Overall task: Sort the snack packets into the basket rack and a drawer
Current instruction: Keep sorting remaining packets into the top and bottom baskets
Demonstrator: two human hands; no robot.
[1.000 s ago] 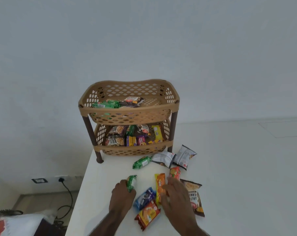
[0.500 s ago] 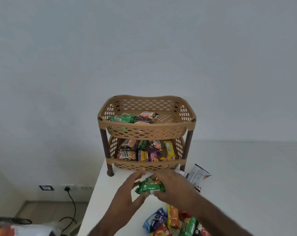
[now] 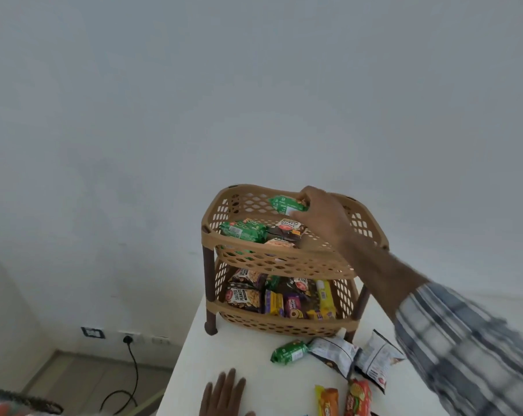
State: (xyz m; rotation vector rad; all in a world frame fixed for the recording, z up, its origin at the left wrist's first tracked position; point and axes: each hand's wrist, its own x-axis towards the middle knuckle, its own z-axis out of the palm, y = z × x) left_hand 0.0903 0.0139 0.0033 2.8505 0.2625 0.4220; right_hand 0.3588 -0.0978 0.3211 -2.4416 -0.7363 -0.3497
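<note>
Resting flat on white table (image 3: 242, 355), left hand (image 3: 224, 396) fingers spread, right hand (image 3: 323, 219) gripping green packet (image 3: 285, 204) over basket rack (image 3: 284, 259), grey wall (image 3: 194, 100)

The right hand (image 3: 323, 217) is stretched far forward, its arm in a checked sleeve (image 3: 464, 349) coming from the near right, and its fingers (image 3: 303, 198) are closed on a green packet (image 3: 285, 204). The left hand (image 3: 224, 394) lies flat, palm down, at the near edge, with fingers spread and holding nothing.

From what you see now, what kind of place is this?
Probably a room in a home: a plastic two-tier basket rack of snacks on a white table, and wall sockets with a plugged-in cable above a tiled floor.
</note>
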